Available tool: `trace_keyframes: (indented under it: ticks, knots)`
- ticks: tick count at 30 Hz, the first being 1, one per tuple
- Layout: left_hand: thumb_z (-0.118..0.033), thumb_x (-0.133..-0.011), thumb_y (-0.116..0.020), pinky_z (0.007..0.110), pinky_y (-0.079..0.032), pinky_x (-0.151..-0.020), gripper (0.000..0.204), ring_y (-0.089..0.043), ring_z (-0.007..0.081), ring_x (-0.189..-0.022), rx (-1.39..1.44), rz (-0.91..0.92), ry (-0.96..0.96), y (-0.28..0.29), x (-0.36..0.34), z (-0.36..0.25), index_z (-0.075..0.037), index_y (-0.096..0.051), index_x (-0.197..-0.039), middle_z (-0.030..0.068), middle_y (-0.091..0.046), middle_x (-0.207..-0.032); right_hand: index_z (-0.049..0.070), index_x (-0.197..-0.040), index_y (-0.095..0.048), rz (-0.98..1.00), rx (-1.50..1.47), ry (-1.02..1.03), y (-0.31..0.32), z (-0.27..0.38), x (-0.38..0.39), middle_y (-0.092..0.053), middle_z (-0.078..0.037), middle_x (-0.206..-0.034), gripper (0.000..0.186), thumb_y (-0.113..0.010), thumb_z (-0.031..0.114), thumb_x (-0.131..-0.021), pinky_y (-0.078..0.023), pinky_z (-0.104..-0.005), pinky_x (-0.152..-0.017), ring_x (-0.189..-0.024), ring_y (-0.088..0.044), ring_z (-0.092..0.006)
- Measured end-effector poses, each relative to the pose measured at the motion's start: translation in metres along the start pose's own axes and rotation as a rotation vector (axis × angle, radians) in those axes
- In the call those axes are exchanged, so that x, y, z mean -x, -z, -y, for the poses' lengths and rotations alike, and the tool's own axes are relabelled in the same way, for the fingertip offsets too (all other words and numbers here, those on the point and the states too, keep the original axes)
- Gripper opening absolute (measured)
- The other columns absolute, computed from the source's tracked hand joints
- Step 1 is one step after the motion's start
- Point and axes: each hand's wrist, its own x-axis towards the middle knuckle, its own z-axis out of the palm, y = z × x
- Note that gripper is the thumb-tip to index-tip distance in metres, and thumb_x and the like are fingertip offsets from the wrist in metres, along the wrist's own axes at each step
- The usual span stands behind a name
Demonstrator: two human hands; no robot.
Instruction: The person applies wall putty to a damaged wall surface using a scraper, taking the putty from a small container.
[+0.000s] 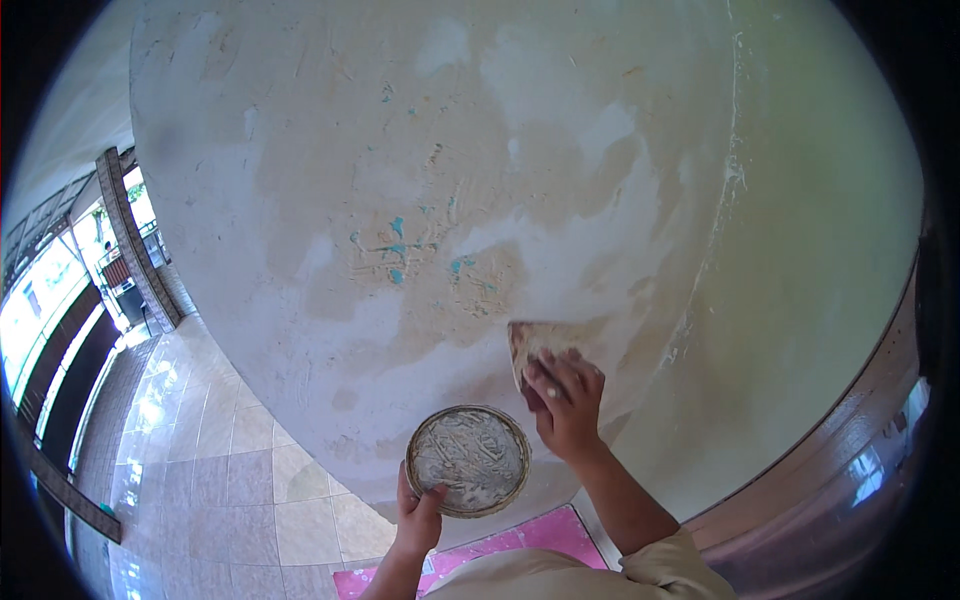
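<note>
My left hand (422, 518) grips the rim of a round, shallow dish (468, 462) from its lower left, thumb over the edge. Streaky whitish paste coats the inside of this dish. Up and to the right, my right hand (568, 400) is closed around a flat, paste-stained scraper (520, 345), which lies against the wall (400, 180). Part of the scraper is hidden behind the fingers. Beige and white patches cover the wall, with rough ridges and small turquoise spots (397, 228) left of the scraper.
A pink mat (545, 535) lies by the wall's foot near my body. Glossy tiled floor (235, 490) stretches left toward a pillar (140, 240) and a bright opening. A greenish wall section (810, 270) meets a brown, shiny surface (860, 440) at right.
</note>
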Motion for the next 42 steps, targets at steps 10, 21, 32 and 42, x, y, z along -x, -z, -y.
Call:
trace_keyframes:
  ticks: [10,21,32,42]
  knots:
    - [0.005,-0.081,-0.049,0.031,-0.036,-0.099,0.053,-0.047,0.0164,-0.113,-0.038,-0.035,0.000,0.005,-0.002,0.005,-0.001,-0.038,-0.133,0.0084,-0.052,-0.122,0.007,-0.125,-0.058,-0.103,-0.190,0.007,0.027,-0.003,-0.081,-0.060,-0.013,-0.124,0.047,-0.056,0.006,-0.078,-0.041,-0.0458,-0.094,-0.106,-0.057,-0.0318]
    - [0.003,-0.081,-0.051,0.032,-0.036,-0.100,0.053,-0.047,0.0163,-0.113,-0.057,-0.016,0.004,0.018,-0.006,0.012,-0.002,-0.038,-0.132,0.0083,-0.052,-0.121,0.009,-0.126,-0.059,-0.054,-0.130,-0.049,0.016,0.000,-0.071,-0.057,-0.011,-0.130,0.048,-0.056,0.008,-0.077,-0.040,-0.0435,-0.097,-0.114,-0.054,-0.0315]
    - [0.003,-0.082,-0.052,0.032,-0.036,-0.100,0.052,-0.047,0.0168,-0.114,-0.044,0.060,0.055,0.020,-0.013,0.008,-0.002,-0.038,-0.132,0.0086,-0.051,-0.122,0.013,-0.125,-0.060,-0.121,-0.048,-0.079,0.013,0.002,-0.073,-0.056,-0.010,-0.132,0.047,-0.058,0.008,-0.078,-0.039,-0.0434,-0.097,-0.115,-0.052,-0.0308]
    - [0.006,-0.080,-0.049,0.033,-0.036,-0.100,0.054,-0.047,0.0173,-0.113,-0.013,0.047,0.070,0.024,-0.016,0.010,-0.001,-0.039,-0.132,0.0086,-0.051,-0.121,0.015,-0.127,-0.059,-0.106,0.003,-0.098,0.009,-0.005,-0.072,-0.053,-0.009,-0.134,0.049,-0.057,0.007,-0.079,-0.037,-0.0454,-0.101,-0.120,-0.049,-0.0309]
